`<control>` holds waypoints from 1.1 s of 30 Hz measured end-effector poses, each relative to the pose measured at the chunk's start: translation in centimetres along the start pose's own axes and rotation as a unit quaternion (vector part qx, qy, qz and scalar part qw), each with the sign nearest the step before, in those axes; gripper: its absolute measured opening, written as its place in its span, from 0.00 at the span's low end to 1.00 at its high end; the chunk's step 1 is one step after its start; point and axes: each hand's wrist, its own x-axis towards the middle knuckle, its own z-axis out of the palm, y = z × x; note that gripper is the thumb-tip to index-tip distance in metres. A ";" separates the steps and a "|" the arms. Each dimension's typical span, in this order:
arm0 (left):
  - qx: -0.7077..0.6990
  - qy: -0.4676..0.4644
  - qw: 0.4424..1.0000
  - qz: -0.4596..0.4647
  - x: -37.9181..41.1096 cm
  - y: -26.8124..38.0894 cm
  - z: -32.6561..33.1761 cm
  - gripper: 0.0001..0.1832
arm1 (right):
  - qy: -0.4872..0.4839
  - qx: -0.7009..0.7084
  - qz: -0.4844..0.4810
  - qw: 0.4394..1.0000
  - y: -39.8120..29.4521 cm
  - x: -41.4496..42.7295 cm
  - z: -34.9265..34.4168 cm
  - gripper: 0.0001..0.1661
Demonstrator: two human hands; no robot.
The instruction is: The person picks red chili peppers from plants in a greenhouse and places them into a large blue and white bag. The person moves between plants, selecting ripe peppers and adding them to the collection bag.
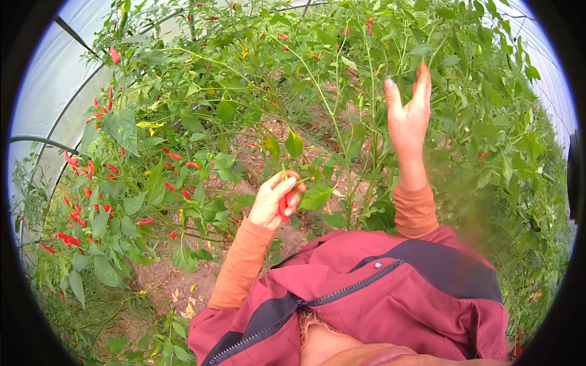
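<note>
My left hand (271, 201) is closed around red chili peppers (286, 208), whose ends show below the fingers. Greenish stems stick out above its fingertips, and a green leaf (317, 196) lies just to its right. Higher up on the right, my right hand (410, 114) is raised among the pepper stems with nothing in it. Its thumb stands apart from the fingers, which reach up to a pepper plant's foliage (425, 48). Whether the fingertips touch that foliage I cannot tell.
Pepper plants crowd both sides, with many red peppers (68, 239) on the left bush. Thin stems (334, 116) rise between my hands. Bare soil (176, 279) shows below. A curved tunnel frame pipe (43, 142) carries plastic sheeting (50, 91) at the left.
</note>
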 end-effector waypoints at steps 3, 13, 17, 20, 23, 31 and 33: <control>-0.111 0.046 0.993 -0.013 -1.1 -3.0 -4.0 0.09 | -0.204 0.109 -0.056 0.971 -3.2 0.2 3.2 0.39; -0.158 0.138 0.977 -0.026 -6.5 -8.3 -8.5 0.09 | -0.215 0.081 0.397 0.889 17.4 7.1 17.4 0.39; -0.140 0.176 0.974 -0.034 -7.9 -9.3 -8.4 0.12 | -0.327 0.286 0.225 0.872 11.3 5.4 17.3 0.21; -0.124 0.196 0.972 -0.025 -7.8 -8.9 -7.8 0.10 | -0.319 0.369 0.202 0.850 7.3 6.1 15.8 0.19; -0.102 0.183 0.977 -0.028 -7.8 -8.2 -7.1 0.10 | -0.310 0.505 0.194 0.782 4.4 7.9 14.1 0.18; -0.049 0.197 0.979 0.026 -8.6 -6.1 -4.8 0.06 | -0.330 0.498 0.059 0.800 -1.9 4.4 13.6 0.18; -0.039 0.215 0.974 0.054 -9.5 -4.9 -4.4 0.06 | -0.296 0.461 0.008 0.837 -2.6 2.9 14.3 0.21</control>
